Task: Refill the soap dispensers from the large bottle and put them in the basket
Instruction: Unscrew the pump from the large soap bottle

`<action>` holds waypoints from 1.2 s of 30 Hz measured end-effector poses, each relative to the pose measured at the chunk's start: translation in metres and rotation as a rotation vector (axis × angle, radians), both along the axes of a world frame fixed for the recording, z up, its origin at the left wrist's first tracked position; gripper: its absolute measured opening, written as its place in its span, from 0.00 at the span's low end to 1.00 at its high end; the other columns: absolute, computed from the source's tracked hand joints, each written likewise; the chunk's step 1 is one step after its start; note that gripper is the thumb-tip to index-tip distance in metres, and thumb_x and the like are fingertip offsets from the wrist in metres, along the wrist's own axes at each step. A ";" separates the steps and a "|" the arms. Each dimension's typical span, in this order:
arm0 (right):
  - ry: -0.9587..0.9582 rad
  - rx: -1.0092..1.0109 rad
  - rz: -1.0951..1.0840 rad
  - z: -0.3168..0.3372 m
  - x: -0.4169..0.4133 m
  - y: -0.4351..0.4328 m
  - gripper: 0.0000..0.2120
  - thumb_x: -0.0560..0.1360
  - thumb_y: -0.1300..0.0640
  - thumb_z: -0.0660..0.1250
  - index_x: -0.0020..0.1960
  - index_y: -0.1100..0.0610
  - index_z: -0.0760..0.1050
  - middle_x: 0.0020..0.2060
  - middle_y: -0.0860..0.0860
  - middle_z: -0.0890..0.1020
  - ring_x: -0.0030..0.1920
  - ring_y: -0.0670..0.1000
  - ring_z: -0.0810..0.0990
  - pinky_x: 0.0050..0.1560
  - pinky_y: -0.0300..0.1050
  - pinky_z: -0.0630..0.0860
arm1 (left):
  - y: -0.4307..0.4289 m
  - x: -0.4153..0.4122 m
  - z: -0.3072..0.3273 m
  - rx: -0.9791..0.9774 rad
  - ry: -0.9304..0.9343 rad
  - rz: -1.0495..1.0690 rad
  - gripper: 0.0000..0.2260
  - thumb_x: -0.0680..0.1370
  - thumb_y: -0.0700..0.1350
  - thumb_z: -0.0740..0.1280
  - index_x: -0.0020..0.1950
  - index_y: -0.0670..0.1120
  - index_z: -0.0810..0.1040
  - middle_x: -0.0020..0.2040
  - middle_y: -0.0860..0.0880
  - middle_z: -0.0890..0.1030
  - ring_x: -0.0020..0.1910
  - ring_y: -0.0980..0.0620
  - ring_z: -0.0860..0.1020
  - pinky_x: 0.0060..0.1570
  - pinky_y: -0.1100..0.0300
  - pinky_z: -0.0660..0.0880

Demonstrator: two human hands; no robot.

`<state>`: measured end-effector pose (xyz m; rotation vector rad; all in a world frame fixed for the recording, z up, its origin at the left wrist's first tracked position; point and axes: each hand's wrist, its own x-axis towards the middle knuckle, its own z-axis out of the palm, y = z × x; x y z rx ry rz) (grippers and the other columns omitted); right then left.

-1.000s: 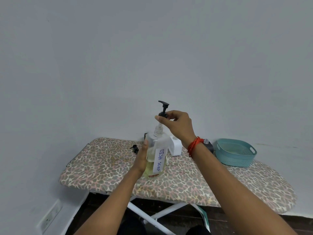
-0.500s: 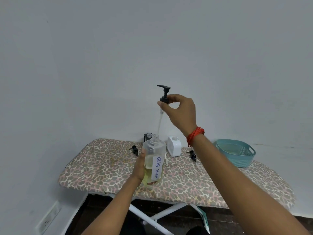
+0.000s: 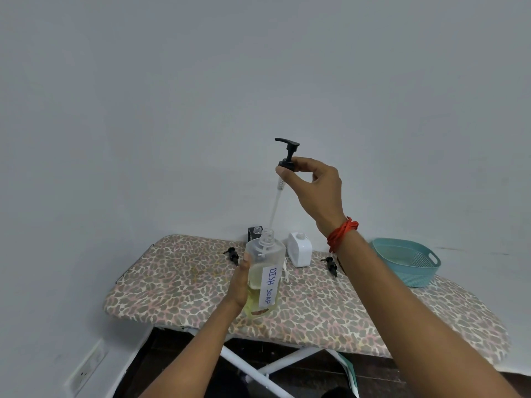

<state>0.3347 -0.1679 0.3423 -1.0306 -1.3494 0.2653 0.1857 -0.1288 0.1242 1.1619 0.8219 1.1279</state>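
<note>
A large clear bottle (image 3: pixel 263 278) labelled DISH SOAP, part full of yellow liquid, stands on the leopard-print board (image 3: pixel 178 282) with its neck uncapped. My left hand (image 3: pixel 240 278) grips its left side. My right hand (image 3: pixel 311 185) pinches the black pump head (image 3: pixel 287 152) high above the bottle, its clear tube hanging down with the tip just over the bottle's neck. A small white dispenser (image 3: pixel 299 249) without a pump stands behind the bottle. A dark dispenser (image 3: pixel 255 231) is mostly hidden behind the bottle. A teal basket (image 3: pixel 408 261) sits at the right.
Two loose black pump heads lie on the board, one left of the bottle (image 3: pixel 232 254) and one right of the white dispenser (image 3: pixel 330 264). The board backs onto a grey wall. White folding legs (image 3: pixel 253 366) show beneath it.
My right hand has lifted the pump out of the large bottle and raised it until the tube tip cleared the neck. My left hand has kept hold of the bottle.
</note>
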 end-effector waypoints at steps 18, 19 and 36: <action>0.069 0.066 0.080 0.028 0.013 0.000 0.14 0.75 0.55 0.75 0.59 0.56 0.84 0.49 0.46 0.88 0.51 0.49 0.85 0.53 0.46 0.79 | -0.003 0.023 -0.015 0.033 0.084 -0.018 0.47 0.55 0.84 0.65 0.54 0.46 0.82 0.46 0.47 0.88 0.46 0.49 0.86 0.48 0.51 0.80; 0.080 0.084 0.080 0.036 0.016 0.001 0.14 0.75 0.55 0.75 0.60 0.55 0.83 0.50 0.46 0.88 0.52 0.49 0.85 0.55 0.48 0.78 | -0.002 0.027 -0.020 0.025 0.090 -0.007 0.47 0.55 0.85 0.64 0.53 0.47 0.83 0.45 0.47 0.88 0.46 0.48 0.86 0.50 0.49 0.80; -0.654 -0.700 -0.143 -0.104 0.207 0.044 0.13 0.74 0.52 0.77 0.55 0.56 0.83 0.49 0.52 0.85 0.48 0.48 0.80 0.49 0.38 0.72 | 0.021 0.139 -0.052 -0.012 0.036 -0.067 0.42 0.59 0.82 0.66 0.57 0.52 0.80 0.49 0.51 0.88 0.51 0.48 0.84 0.60 0.44 0.77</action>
